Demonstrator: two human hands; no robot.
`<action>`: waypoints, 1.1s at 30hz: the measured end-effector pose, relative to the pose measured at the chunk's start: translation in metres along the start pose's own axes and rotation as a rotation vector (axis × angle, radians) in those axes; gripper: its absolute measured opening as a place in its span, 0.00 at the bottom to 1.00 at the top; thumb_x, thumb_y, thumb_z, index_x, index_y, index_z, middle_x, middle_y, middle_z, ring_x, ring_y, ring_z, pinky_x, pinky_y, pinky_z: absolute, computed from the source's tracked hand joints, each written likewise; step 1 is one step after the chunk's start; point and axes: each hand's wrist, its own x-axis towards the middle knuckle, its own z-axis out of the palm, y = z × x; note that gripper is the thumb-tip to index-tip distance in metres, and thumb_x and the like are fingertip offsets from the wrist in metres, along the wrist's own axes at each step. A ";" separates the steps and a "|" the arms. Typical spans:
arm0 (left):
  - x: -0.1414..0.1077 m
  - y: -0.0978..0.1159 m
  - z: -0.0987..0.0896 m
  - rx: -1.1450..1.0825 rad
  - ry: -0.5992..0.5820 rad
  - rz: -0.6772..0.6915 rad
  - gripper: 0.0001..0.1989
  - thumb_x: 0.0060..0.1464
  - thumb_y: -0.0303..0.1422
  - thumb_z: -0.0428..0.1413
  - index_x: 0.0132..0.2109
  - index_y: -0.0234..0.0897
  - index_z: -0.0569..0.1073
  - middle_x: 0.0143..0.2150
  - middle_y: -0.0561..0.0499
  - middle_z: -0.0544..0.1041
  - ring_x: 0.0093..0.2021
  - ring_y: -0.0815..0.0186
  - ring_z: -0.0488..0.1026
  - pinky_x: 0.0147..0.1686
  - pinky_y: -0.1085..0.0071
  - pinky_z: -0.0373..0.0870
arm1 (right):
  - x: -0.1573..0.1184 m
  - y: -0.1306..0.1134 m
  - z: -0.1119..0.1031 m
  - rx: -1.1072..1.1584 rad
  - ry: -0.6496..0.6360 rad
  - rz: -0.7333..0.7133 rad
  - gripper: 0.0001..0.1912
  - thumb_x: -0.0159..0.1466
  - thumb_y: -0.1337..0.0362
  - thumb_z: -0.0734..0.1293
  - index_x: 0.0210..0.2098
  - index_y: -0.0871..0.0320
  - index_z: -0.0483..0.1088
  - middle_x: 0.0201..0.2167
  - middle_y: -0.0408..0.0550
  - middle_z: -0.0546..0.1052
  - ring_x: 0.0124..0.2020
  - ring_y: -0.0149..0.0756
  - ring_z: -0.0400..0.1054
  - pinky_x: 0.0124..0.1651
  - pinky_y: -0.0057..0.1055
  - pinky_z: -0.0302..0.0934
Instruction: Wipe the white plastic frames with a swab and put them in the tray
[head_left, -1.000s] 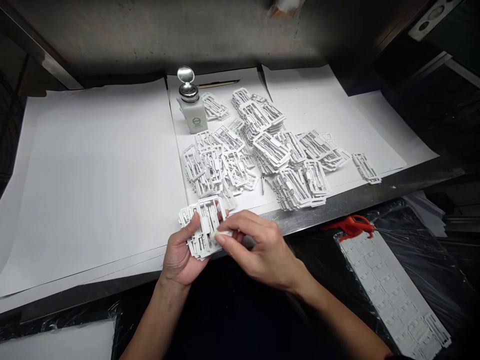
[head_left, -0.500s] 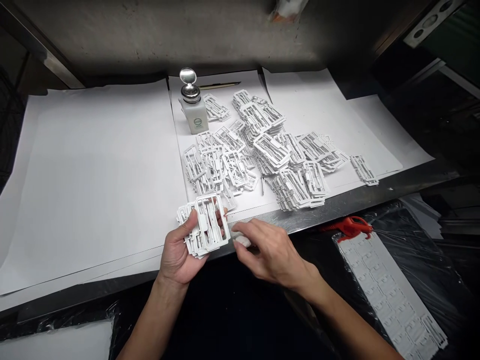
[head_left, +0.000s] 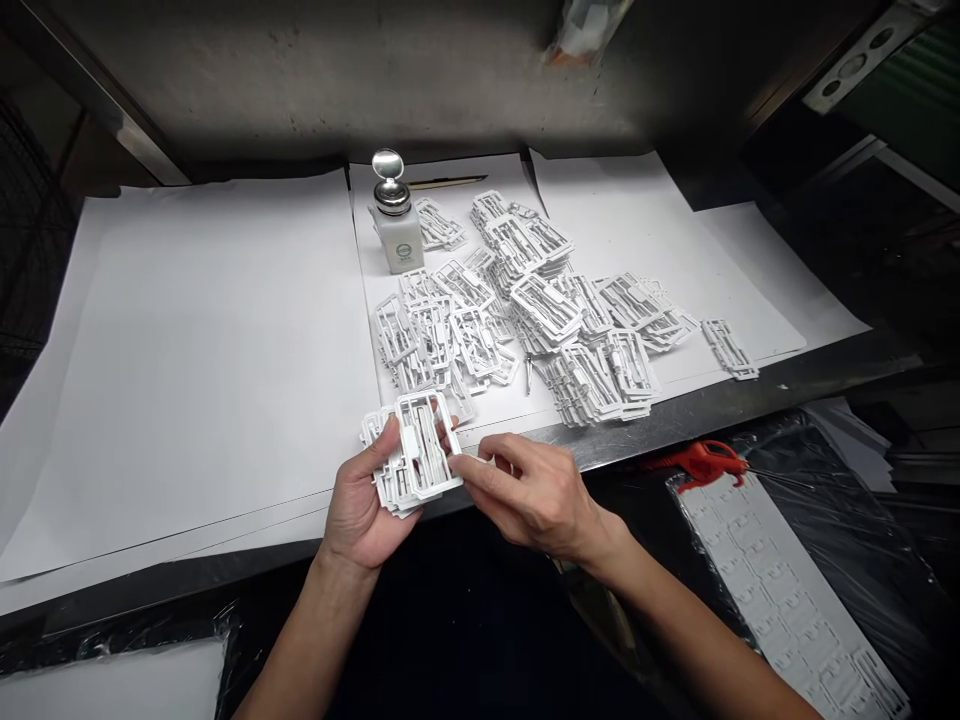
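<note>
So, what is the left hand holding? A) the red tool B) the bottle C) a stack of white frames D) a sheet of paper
C: the left hand grips a stack of white plastic frames, with its thumb across the front.

Bare left hand [head_left: 367, 510] low centre, palm turned inward, left thumb [head_left: 377, 447] angled up across front, fingers curled behind. Bare right hand [head_left: 532, 495] just beside it, back upward, knuckles bent, right fingertips [head_left: 459, 470] pointing left. Left forearm [head_left: 300, 650] and right forearm [head_left: 690, 622] converge from bottom edge.
</note>
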 end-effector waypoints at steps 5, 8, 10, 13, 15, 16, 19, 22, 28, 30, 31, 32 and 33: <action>0.000 0.000 -0.002 -0.003 -0.012 -0.003 0.17 0.56 0.30 0.51 0.52 0.30 0.71 0.43 0.43 0.79 0.44 0.58 0.76 0.49 0.63 0.70 | 0.000 0.001 0.002 0.004 0.053 -0.026 0.12 0.63 0.70 0.64 0.46 0.57 0.70 0.32 0.46 0.70 0.28 0.28 0.62 0.30 0.24 0.55; -0.002 0.001 -0.003 0.009 -0.024 0.008 0.18 0.57 0.30 0.51 0.53 0.29 0.70 0.43 0.41 0.79 0.44 0.58 0.76 0.46 0.64 0.71 | 0.000 0.001 0.003 0.010 0.072 -0.037 0.12 0.62 0.71 0.64 0.46 0.58 0.71 0.33 0.47 0.70 0.29 0.28 0.63 0.31 0.24 0.56; -0.003 0.002 -0.003 0.008 -0.030 0.016 0.19 0.57 0.30 0.50 0.54 0.29 0.69 0.43 0.40 0.79 0.43 0.59 0.76 0.45 0.65 0.72 | -0.001 0.000 0.004 0.019 0.074 -0.037 0.13 0.62 0.71 0.64 0.46 0.58 0.71 0.33 0.47 0.71 0.29 0.28 0.63 0.30 0.24 0.56; -0.004 0.002 -0.003 0.007 -0.028 0.026 0.19 0.57 0.30 0.50 0.54 0.29 0.69 0.42 0.41 0.79 0.42 0.59 0.76 0.45 0.65 0.72 | -0.001 -0.001 0.005 0.041 0.082 -0.036 0.13 0.62 0.71 0.65 0.46 0.58 0.72 0.33 0.47 0.71 0.29 0.28 0.64 0.30 0.25 0.58; -0.003 0.001 -0.004 0.022 -0.026 0.032 0.18 0.56 0.30 0.51 0.53 0.29 0.70 0.42 0.41 0.79 0.42 0.59 0.76 0.43 0.65 0.73 | 0.001 0.000 0.003 0.085 0.127 -0.021 0.12 0.62 0.71 0.65 0.45 0.58 0.73 0.33 0.48 0.72 0.28 0.28 0.65 0.30 0.25 0.59; -0.003 0.001 -0.005 0.035 -0.029 0.033 0.17 0.56 0.29 0.52 0.52 0.29 0.70 0.42 0.41 0.79 0.42 0.58 0.76 0.42 0.65 0.74 | 0.002 0.001 0.000 0.123 0.168 0.005 0.11 0.61 0.72 0.65 0.44 0.59 0.73 0.33 0.49 0.72 0.28 0.28 0.65 0.30 0.25 0.61; -0.001 0.001 -0.008 0.094 -0.076 0.011 0.17 0.55 0.31 0.53 0.51 0.28 0.71 0.43 0.39 0.78 0.41 0.56 0.76 0.38 0.64 0.75 | 0.008 0.006 -0.015 0.333 0.347 0.145 0.10 0.61 0.72 0.65 0.41 0.58 0.74 0.33 0.49 0.74 0.29 0.30 0.68 0.29 0.25 0.63; 0.000 0.000 -0.011 0.137 -0.132 -0.018 0.20 0.55 0.36 0.53 0.52 0.27 0.70 0.45 0.36 0.77 0.44 0.54 0.75 0.38 0.63 0.75 | 0.016 0.012 -0.036 0.662 0.327 0.429 0.05 0.61 0.69 0.67 0.37 0.58 0.74 0.29 0.46 0.74 0.29 0.30 0.68 0.28 0.25 0.63; 0.000 -0.004 -0.018 0.143 -0.192 -0.167 0.20 0.54 0.38 0.55 0.50 0.29 0.72 0.42 0.41 0.79 0.44 0.54 0.75 0.45 0.59 0.73 | 0.034 0.017 -0.041 1.240 -0.401 0.749 0.11 0.59 0.60 0.69 0.31 0.63 0.73 0.24 0.43 0.72 0.22 0.25 0.63 0.26 0.22 0.58; -0.002 -0.006 -0.021 0.165 -0.183 -0.185 0.18 0.51 0.33 0.58 0.49 0.30 0.72 0.39 0.43 0.80 0.43 0.55 0.76 0.44 0.61 0.74 | 0.038 0.016 -0.031 1.248 -0.478 0.762 0.13 0.58 0.57 0.69 0.31 0.63 0.72 0.26 0.44 0.73 0.25 0.28 0.65 0.28 0.24 0.59; -0.003 -0.006 -0.022 0.177 -0.183 -0.184 0.19 0.49 0.31 0.60 0.49 0.30 0.72 0.37 0.44 0.80 0.42 0.54 0.76 0.43 0.61 0.74 | 0.039 0.014 -0.026 1.235 -0.472 0.765 0.14 0.58 0.56 0.69 0.31 0.63 0.72 0.26 0.45 0.73 0.26 0.29 0.66 0.29 0.24 0.59; -0.004 -0.006 -0.023 0.189 -0.192 -0.184 0.21 0.47 0.30 0.61 0.50 0.30 0.71 0.36 0.44 0.80 0.41 0.54 0.77 0.42 0.61 0.74 | 0.039 0.013 -0.021 1.221 -0.458 0.766 0.14 0.58 0.55 0.69 0.31 0.63 0.71 0.26 0.45 0.73 0.26 0.29 0.66 0.29 0.25 0.59; -0.005 -0.006 -0.023 0.202 -0.209 -0.186 0.23 0.46 0.30 0.61 0.51 0.30 0.70 0.36 0.44 0.80 0.40 0.53 0.77 0.40 0.60 0.75 | 0.039 0.012 -0.018 1.206 -0.446 0.765 0.15 0.59 0.55 0.68 0.31 0.63 0.71 0.25 0.44 0.72 0.26 0.29 0.66 0.28 0.25 0.58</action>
